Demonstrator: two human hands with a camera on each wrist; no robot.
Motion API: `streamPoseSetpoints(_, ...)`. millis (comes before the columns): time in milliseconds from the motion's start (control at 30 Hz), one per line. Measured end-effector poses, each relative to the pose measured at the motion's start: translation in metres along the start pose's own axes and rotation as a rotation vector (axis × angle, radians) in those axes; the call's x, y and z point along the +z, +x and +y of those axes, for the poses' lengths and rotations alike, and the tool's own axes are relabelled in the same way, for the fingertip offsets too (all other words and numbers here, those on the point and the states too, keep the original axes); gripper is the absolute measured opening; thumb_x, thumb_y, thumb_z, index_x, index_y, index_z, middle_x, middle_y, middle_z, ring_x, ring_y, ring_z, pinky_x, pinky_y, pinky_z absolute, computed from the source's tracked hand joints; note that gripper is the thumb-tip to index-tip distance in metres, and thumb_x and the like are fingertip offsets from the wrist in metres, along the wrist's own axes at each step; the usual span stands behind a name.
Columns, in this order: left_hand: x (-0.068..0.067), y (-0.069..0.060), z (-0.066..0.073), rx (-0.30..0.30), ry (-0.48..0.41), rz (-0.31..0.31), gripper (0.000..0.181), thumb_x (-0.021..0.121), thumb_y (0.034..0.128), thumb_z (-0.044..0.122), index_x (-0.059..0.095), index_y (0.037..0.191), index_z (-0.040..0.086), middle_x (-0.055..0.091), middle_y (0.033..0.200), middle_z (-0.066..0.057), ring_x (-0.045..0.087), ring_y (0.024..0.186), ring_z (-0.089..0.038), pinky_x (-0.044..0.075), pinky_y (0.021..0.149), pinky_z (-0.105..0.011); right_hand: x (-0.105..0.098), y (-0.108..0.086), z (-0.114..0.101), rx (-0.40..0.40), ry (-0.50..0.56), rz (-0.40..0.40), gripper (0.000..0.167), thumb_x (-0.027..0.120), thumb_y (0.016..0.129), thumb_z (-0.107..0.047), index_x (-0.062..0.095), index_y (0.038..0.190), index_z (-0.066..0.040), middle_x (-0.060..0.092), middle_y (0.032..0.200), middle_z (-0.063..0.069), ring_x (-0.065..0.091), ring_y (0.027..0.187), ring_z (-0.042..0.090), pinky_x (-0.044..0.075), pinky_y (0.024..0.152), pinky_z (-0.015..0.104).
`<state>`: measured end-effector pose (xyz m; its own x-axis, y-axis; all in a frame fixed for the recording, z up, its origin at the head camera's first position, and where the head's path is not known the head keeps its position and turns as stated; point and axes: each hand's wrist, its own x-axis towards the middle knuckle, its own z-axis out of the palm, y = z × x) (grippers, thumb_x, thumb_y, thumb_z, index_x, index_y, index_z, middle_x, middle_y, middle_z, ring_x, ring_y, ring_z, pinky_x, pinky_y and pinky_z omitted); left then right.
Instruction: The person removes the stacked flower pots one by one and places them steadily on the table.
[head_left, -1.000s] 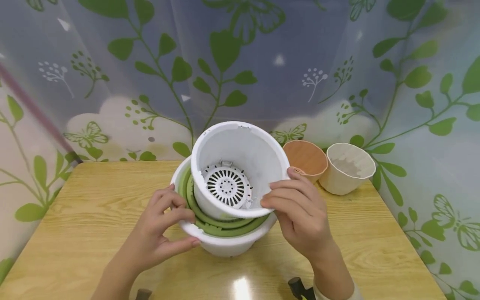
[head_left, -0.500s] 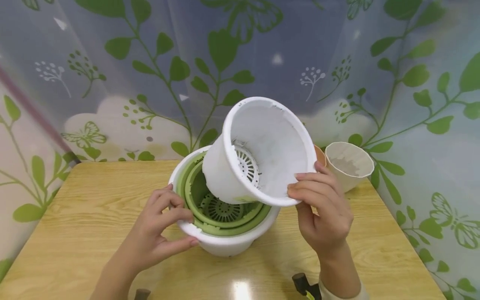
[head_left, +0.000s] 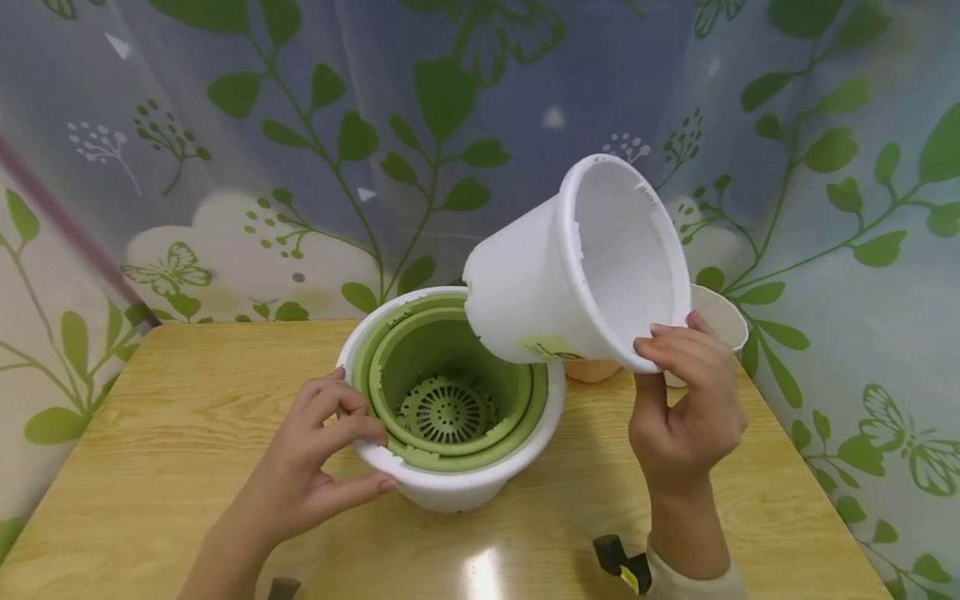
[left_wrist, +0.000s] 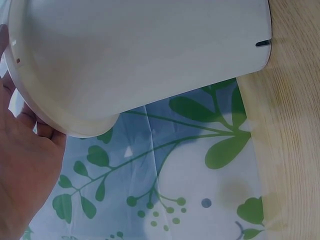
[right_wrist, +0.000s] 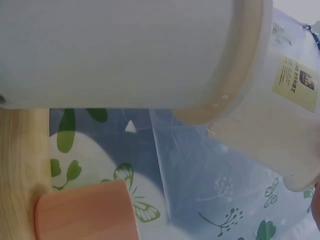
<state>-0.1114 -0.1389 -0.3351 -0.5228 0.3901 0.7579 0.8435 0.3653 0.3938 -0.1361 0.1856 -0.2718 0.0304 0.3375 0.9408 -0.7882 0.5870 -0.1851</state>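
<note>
A large white flowerpot [head_left: 450, 498] stands on the table with two green flowerpots [head_left: 442, 337] nested inside it. The inner green one shows a slotted bottom. My left hand [head_left: 315, 458] grips the large pot's rim at its left, fingers over the edge. Up and to the right, my right hand [head_left: 690, 400] pinches the rim of a smaller white flowerpot [head_left: 525, 275], tilted on its side in the air, mouth facing right. That pot carries a yellowish label [right_wrist: 296, 82] in the right wrist view. The left wrist view shows the large pot's wall and my left hand [left_wrist: 30, 165].
An orange flowerpot [head_left: 592, 370] and a cream flowerpot [head_left: 716, 312] stand at the table's back right, mostly hidden behind the raised pot. A leaf-patterned curtain [head_left: 300, 208] hangs behind the wooden table [head_left: 202, 375]. Black wrist gear [head_left: 622, 562] shows by the right sleeve.
My right hand has lifted the smaller white pot out of the green pots, up and to the right, tipping it sideways. The inner green pot is uncovered. My left hand stays on the rim.
</note>
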Motion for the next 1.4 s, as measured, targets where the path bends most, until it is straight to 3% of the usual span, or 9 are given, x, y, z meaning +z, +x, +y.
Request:
streamPoseSetpoints(167,-0.001,-0.001,0.000,0.000,0.002,-0.006,0.034,0.078,0.0819,0.051,0.069,0.091,0.019,0.054,0.098,0.001,0.045,0.106,-0.023,0.027,0.122,-0.046,-0.002,-0.005,0.008,0.046,-0.060,0.019,0.025,0.081,0.082,-0.014,0.066,0.073,0.004,0.066,0.072,0.021,0.065,0.076,0.033,0.055,0.092,0.054)
streamPoseSetpoints(367,-0.001,0.000,0.000,0.010,0.000,-0.010,0.033,0.079,0.0813,0.049,0.069,0.092,0.019,0.054,0.098,0.001,0.046,0.106,-0.024,0.027,0.121,-0.049,-0.003,-0.012,0.017,0.139,-0.068,-0.043,0.011,0.077,0.076,0.006,0.066,0.073,0.005,0.067,0.075,0.023,0.065,0.080,0.032,0.052,0.096,0.056)
streamPoseSetpoints(533,-0.001,-0.001,-0.001,0.009,-0.002,-0.015,0.033,0.080,0.0805,0.048,0.070,0.092,0.019,0.054,0.098,0.001,0.045,0.106,-0.024,0.027,0.121,-0.048,-0.004,-0.016,0.021,0.186,-0.080,-0.066,0.012,0.074,0.073,0.015,0.065,0.074,0.008,0.067,0.077,0.025,0.066,0.083,0.030,0.051,0.098,0.057)
streamPoseSetpoints(933,-0.003,-0.002,-0.001,-0.008,0.013,-0.021,0.036,0.074,0.0834,0.054,0.070,0.092,0.020,0.054,0.098,0.002,0.046,0.109,-0.026,0.026,0.123,-0.045,-0.002,-0.020,0.023,0.226,-0.113,-0.059,0.021,0.076,0.081,0.000,0.058,0.076,0.012,0.063,0.079,0.028,0.065,0.086,0.027,0.050,0.099,0.053)
streamPoseSetpoints(1200,-0.020,-0.004,-0.004,-0.006,-0.034,-0.074,0.033,0.078,0.0807,0.050,0.069,0.091,0.021,0.056,0.099,0.003,0.046,0.108,-0.023,0.024,0.123,-0.043,-0.001,-0.024,0.027,0.215,-0.141,-0.101,0.012,0.068,0.075,0.019,0.059,0.077,0.011,0.062,0.079,0.027,0.060,0.083,0.036,0.048,0.100,0.054)
streamPoseSetpoints(1400,-0.039,-0.006,-0.010,-0.018,-0.113,-0.113,0.033,0.087,0.0727,0.039,0.068,0.093,0.019,0.056,0.099,0.002,0.045,0.107,-0.019,0.023,0.124,-0.040,0.001,-0.030,0.034,0.209,-0.135,-0.163,0.011,0.067,0.077,0.018,0.061,0.078,0.010,0.064,0.081,0.024,0.058,0.083,0.040,0.046,0.102,0.056)
